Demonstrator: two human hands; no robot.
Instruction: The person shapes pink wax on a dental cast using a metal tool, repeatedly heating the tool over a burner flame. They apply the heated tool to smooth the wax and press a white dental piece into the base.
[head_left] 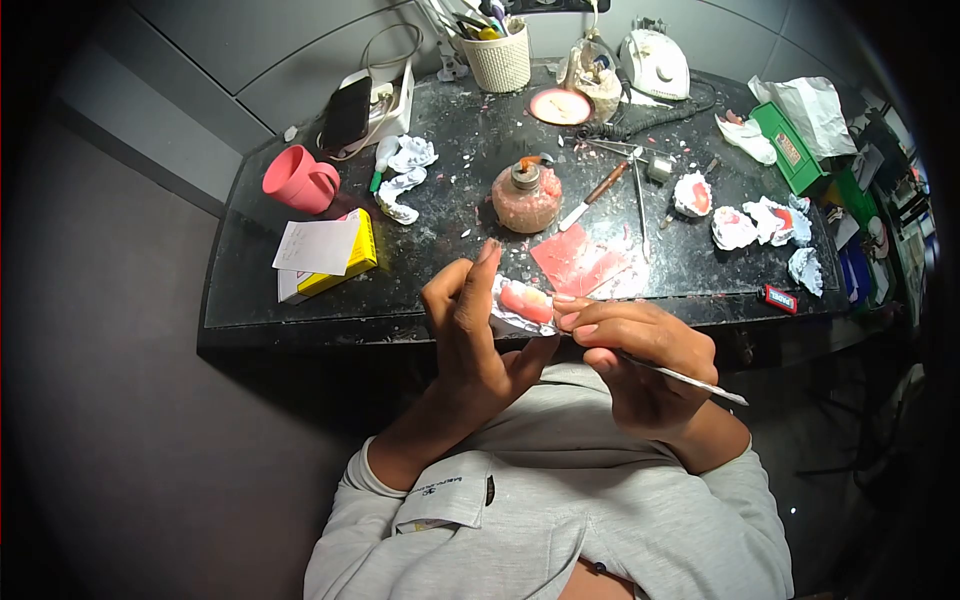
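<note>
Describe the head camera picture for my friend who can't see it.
The left hand holds a cast with pink wax, and the right hand holds a thin metal tool by it. Behind them, a dark table carries a lamp, a pink cup and more casts.

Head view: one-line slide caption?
Left hand holds a wax-rimmed dental cast, right hand a thin metal tool, at a cluttered bench.

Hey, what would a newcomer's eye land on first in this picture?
First, the dental cast with pink wax gums, held in the left hand at the dark table's near edge. The right hand grips a thin metal tool against it. Just behind stand a round spirit lamp and a pink wax sheet, with a pink cup far left.
</note>
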